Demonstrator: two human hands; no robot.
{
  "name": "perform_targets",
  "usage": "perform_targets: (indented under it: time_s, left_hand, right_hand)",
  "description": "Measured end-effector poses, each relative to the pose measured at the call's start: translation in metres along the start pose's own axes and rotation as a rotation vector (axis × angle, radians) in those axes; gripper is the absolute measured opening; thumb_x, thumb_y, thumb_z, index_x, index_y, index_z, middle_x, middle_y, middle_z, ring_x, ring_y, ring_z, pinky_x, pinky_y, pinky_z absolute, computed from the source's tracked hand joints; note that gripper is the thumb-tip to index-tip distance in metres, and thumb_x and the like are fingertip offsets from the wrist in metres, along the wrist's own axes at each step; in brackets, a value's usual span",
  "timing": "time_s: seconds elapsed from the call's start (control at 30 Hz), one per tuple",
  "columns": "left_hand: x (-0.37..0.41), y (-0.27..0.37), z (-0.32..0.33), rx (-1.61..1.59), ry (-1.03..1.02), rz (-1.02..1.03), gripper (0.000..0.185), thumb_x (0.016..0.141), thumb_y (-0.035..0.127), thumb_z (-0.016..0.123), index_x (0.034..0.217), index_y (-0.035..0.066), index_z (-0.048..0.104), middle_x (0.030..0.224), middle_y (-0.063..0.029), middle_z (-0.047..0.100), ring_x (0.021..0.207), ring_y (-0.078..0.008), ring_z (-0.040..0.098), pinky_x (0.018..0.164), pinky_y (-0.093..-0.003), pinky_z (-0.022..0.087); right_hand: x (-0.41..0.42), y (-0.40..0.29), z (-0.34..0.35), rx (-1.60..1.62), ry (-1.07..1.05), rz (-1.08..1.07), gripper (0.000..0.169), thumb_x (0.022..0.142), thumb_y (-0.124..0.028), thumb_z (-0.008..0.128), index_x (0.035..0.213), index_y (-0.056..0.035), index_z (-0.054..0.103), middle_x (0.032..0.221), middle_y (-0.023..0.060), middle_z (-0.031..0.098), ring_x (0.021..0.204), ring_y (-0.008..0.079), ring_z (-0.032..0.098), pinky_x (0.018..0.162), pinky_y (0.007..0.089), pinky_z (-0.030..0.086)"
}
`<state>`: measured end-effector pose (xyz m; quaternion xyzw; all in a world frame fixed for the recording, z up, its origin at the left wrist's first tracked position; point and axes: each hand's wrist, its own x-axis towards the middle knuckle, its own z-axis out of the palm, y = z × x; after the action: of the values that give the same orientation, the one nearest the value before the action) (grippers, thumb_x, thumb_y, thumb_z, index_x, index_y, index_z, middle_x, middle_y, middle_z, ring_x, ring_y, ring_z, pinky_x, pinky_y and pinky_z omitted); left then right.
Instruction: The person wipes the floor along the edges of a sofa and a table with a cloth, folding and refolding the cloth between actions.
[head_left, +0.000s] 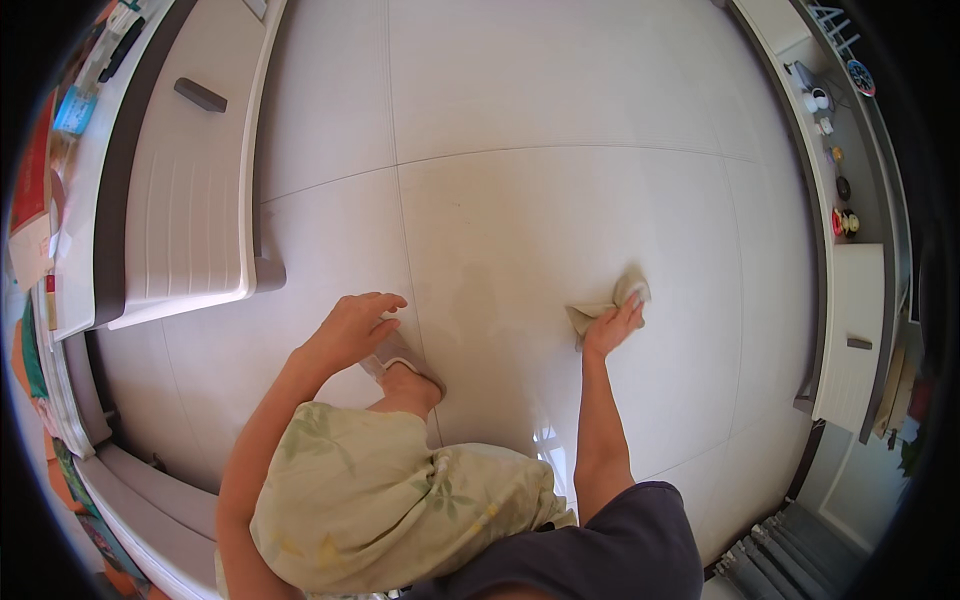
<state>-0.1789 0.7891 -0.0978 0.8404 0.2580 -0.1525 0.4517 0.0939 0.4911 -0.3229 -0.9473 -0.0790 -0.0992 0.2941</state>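
Note:
My right hand (615, 327) grips a crumpled beige cloth (590, 318) on the pale tiled floor (510, 225). Part of the cloth bunches up beyond my fingertips, and one corner spreads out to the left of the wrist. My left hand (369, 322) is bent above my slippered foot, with thumb and fingers apart and nothing between them. Below it is the slipper (411, 360), partly hidden by the hand. Floral pale green clothing covers my bent knees.
At the left stands a white cabinet (187, 187) with a dark handle, its top bearing several items. A long low cabinet (851, 300) with small figurines on its shelf lines the right side. Grey curtain fabric (772, 555) hangs at the lower right, a grey sofa (150, 502) at the lower left.

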Motion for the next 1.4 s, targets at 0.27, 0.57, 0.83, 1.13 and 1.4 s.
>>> perform_targets:
  time_s: [0.27,0.57,0.83,1.13,1.4]
  left_hand:
    - [0.008,-0.028,0.009,-0.116,0.083,-0.01,0.026,0.091,0.009,0.057,0.115,0.001,0.061,0.112,-0.0154,0.065,0.104,-0.0307,0.062,0.09,-0.0389,0.049]
    - [-0.009,-0.061,0.004,-0.135,0.258,-0.083,0.026,0.091,0.01,0.058,0.115,0.002,0.061,0.111,-0.0157,0.065,0.104,-0.0322,0.061,0.09,-0.0391,0.048]
    - [0.004,-0.086,0.016,-0.192,0.284,-0.11,0.027,0.091,0.009,0.057,0.116,0.003,0.061,0.112,-0.0151,0.065,0.106,-0.0321,0.06,0.091,-0.0396,0.048]
    - [-0.007,-0.096,-0.003,-0.201,0.464,-0.094,0.025,0.088,0.009,0.058,0.112,0.003,0.062,0.107,-0.0156,0.066,0.1,-0.0328,0.062,0.087,-0.0412,0.049]
    - [-0.014,-0.132,0.001,-0.331,0.631,-0.264,0.026,0.09,0.01,0.058,0.114,0.002,0.062,0.112,-0.014,0.066,0.106,-0.0285,0.062,0.092,-0.0369,0.047]
  right_hand:
    - [0.015,-0.142,0.152,0.468,0.177,0.165,0.043,0.092,-0.008,0.048,0.134,-0.0045,0.048,0.143,0.0173,0.041,0.134,0.0345,0.036,0.109,0.0405,0.031]
    - [0.024,-0.248,0.096,0.497,-0.687,-0.851,0.044,0.091,-0.004,0.049,0.135,-0.0097,0.05,0.142,0.0147,0.043,0.133,0.0338,0.037,0.111,0.0431,0.028]
    - [-0.016,-0.198,0.09,0.18,-1.54,-1.92,0.038,0.097,-0.024,0.045,0.133,-0.0127,0.052,0.141,0.0087,0.046,0.132,0.0269,0.04,0.11,0.0399,0.032]
    - [0.054,-0.415,0.209,0.153,-0.5,-1.265,0.056,0.08,0.004,0.051,0.132,-0.0175,0.054,0.145,0.0035,0.041,0.131,0.0275,0.04,0.106,0.0429,0.037]
    - [-0.07,-0.447,0.206,0.574,-0.665,-1.367,0.036,0.079,-0.001,0.054,0.113,-0.0097,0.065,0.131,0.0072,0.054,0.121,0.0283,0.051,0.097,0.0404,0.046]
